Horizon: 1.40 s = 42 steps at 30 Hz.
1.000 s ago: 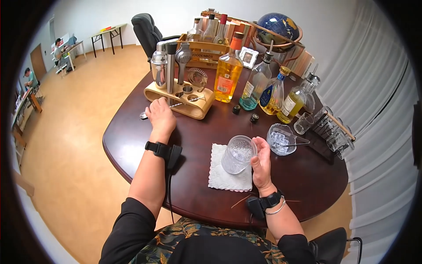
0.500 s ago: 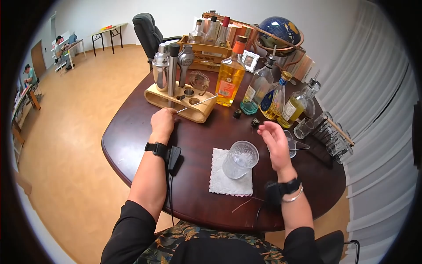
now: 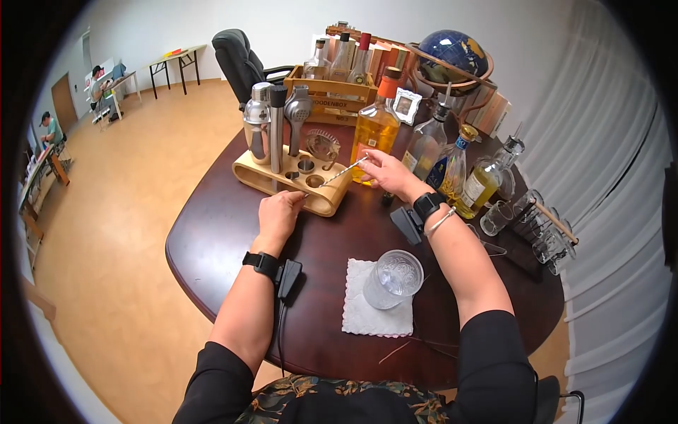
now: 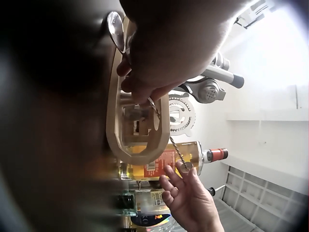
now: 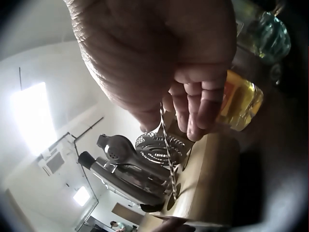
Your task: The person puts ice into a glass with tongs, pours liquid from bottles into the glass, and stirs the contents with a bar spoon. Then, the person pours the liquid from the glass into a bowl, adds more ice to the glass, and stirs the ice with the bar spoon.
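A long twisted bar spoon (image 3: 339,172) stretches over the front of the wooden tool stand (image 3: 282,178). My left hand (image 3: 279,212) grips its lower part near the bowl (image 4: 116,28), fingers curled on the stem (image 4: 169,140). My right hand (image 3: 378,168) pinches the spoon's top end in front of the amber bottle (image 3: 373,127). The right wrist view shows my fingertips (image 5: 195,113) closed on the stem (image 5: 168,150). A patterned glass (image 3: 393,279) stands on a white napkin (image 3: 374,314), untouched.
The stand holds a shaker (image 3: 257,120), a muddler and a strainer (image 3: 322,144). Several bottles (image 3: 452,166) crowd the table's back, beside a wooden crate (image 3: 328,88) and a globe (image 3: 453,49). Shot glasses (image 3: 544,230) line the right edge. An office chair (image 3: 236,49) stands behind.
My right hand left the glass and reached across to the spoon's top end. My left hand lifted the spoon off the table and brought it up to the stand.
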Available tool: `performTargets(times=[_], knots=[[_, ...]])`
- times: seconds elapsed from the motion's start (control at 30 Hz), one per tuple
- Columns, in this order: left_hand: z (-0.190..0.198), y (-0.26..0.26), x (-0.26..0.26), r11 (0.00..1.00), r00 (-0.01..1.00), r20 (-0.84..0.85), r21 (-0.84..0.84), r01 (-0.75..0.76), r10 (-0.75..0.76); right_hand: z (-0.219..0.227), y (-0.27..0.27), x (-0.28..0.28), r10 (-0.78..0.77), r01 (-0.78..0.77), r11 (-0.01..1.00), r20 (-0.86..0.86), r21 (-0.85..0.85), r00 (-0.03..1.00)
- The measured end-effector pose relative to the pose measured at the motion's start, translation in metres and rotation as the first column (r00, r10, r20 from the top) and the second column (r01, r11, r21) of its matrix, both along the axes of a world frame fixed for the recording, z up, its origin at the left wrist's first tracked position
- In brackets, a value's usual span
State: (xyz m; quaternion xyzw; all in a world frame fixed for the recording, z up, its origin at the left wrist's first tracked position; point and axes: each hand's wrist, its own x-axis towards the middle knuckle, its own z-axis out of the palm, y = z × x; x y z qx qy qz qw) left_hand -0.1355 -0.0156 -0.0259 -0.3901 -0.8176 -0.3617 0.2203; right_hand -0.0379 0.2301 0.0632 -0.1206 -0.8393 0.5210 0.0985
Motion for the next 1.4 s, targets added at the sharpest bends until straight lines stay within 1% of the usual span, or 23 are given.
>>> performTargets(times=[0.1,0.23,0.3,0.4,0.43,0.47,0.5,0.57,0.6,0.63,0.67,0.7,0.73,0.77,0.87,0.97,1.03,1.13,1.2,1.23,1.3,1.37,1.4], knots=[[-0.004,0.002,0.0,0.999,1.0,-0.004,0.041,0.007,-0.007,-0.005,0.002,-0.012,0.016,-0.026,0.988,-0.064,-0.155,0.998],[0.003,0.003,0.002,0.991,0.999,-0.004,0.124,0.041,-0.041,-0.003,0.022,-0.02,-0.125,0.067,0.964,-0.216,-0.256,0.968],[0.005,0.003,0.006,0.988,1.0,-0.011,0.154,0.012,-0.01,0.015,0.029,-0.007,-0.286,0.169,0.896,-0.244,-0.412,0.927],[0.015,-0.001,0.012,0.99,0.997,0.006,0.117,-0.079,0.078,0.033,0.041,0.014,-0.317,0.18,0.901,-0.317,-0.395,0.894],[0.022,-0.002,0.015,0.989,0.993,0.014,0.091,-0.116,0.115,0.039,0.041,0.019,-0.387,0.227,0.879,-0.348,-0.419,0.854],[0.035,-0.006,0.024,0.988,0.983,0.107,0.02,-0.154,0.151,0.045,0.041,0.025,-0.455,0.272,0.852,-0.375,-0.447,0.808],[0.04,-0.006,0.028,0.988,0.985,0.111,0.065,-0.139,0.131,0.048,0.042,0.031,-0.52,0.314,0.821,-0.398,-0.477,0.755],[0.046,-0.008,0.031,0.981,0.989,0.113,0.156,-0.111,0.094,0.061,0.053,0.047,-0.545,0.32,0.818,-0.468,-0.478,0.695],[0.042,-0.009,0.027,0.988,0.985,0.171,0.152,-0.036,0.009,0.068,0.058,0.058,-0.552,0.329,0.822,-0.507,-0.464,0.662],[0.035,-0.008,0.022,0.969,0.921,0.342,0.221,0.112,-0.185,0.075,0.063,0.069,-0.555,0.339,0.826,-0.547,-0.45,0.627],[0.027,-0.005,0.016,0.919,0.792,0.484,0.313,0.24,-0.372,0.084,0.06,0.085,-0.55,0.317,0.83,-0.582,-0.459,0.599],[0.028,-0.004,0.017,0.842,0.605,0.587,0.42,0.34,-0.537,0.09,0.055,0.105,-0.546,0.295,0.834,-0.614,-0.467,0.571],[0.03,-0.005,0.021,0.81,0.48,0.671,0.344,0.474,-0.566,0.093,0.055,0.126,-0.501,0.257,0.861,-0.648,-0.439,0.573],[0.036,-0.006,0.031,0.776,0.45,0.699,0.243,0.582,-0.556,0.096,0.047,0.148,-0.508,0.276,0.859,-0.652,-0.431,0.563],[0.05,0.003,0.057,0.544,0.279,0.743,0.134,0.828,-0.608,0.095,0.036,0.211,-0.42,0.204,0.905,-0.711,-0.373,0.563],[0.066,0.013,0.08,0.395,0.24,0.731,0.044,0.918,-0.639,0.1,0.008,0.261,-0.38,0.217,0.925,-0.73,-0.313,0.568],[0.055,0.024,0.083,0.314,0.186,0.755,0.027,0.949,-0.629,0.101,-0.007,0.282,-0.327,0.186,0.945,-0.755,-0.269,0.568],[0.06,0.033,0.1,0.217,0.125,0.776,0.016,0.976,-0.618,0.097,-0.033,0.289,-0.247,0.208,0.967,-0.751,-0.149,0.612],[0.061,0.038,0.109,0.197,0.068,0.793,0.066,0.978,-0.605,0.09,-0.047,0.282,-0.191,0.221,0.974,-0.728,-0.055,0.659],[0.061,0.04,0.111,0.189,0.041,0.8,0.092,0.978,-0.598,0.087,-0.057,0.277,-0.143,0.17,0.985,-0.705,-0.032,0.695],[0.051,0.041,0.115,0.21,-0.045,0.775,0.226,0.951,-0.631,0.078,-0.07,0.262,-0.072,0.138,0.989,-0.67,0.046,0.739],[0.043,0.04,0.119,0.23,-0.123,0.741,0.355,0.906,-0.66,0.07,-0.079,0.249,-0.016,0.074,0.996,-0.675,0.058,0.738],[0.039,0.041,0.12,0.216,-0.131,0.736,0.356,0.909,-0.664,0.065,-0.084,0.24,-0.052,0.082,0.997,-0.712,0.008,0.7]])
